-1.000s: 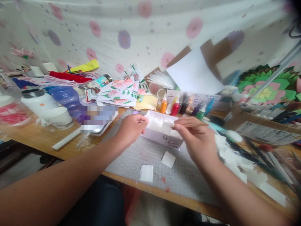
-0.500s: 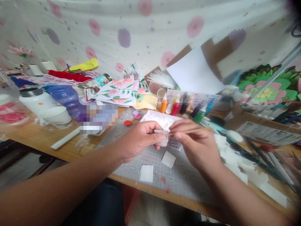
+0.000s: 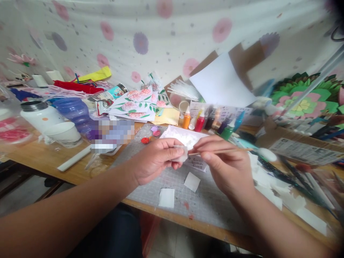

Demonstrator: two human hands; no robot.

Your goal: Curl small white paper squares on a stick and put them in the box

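Note:
Thumb and fingers of my left hand pinch a small white paper piece, which looks folded or curled. My right hand is closed on a thin wooden stick, held like a pencil with its tip pointing left, close to the paper's right edge. Whether the tip touches the paper I cannot tell. Beneath the hands are two white paper squares, one nearer the front and one tilted, lying on the grey cutting mat. Behind the hands a white box holds small white pieces.
Paint bottles, among them a red one and a green one, stand behind the box. A red paint dish lies on the mat. Loose white papers and a cardboard box are at right; a white cup is at left.
The paper in my left hand has gone from a flat upright piece to a more curled one. The stick's tip has drawn slightly right, away from the paper's face.

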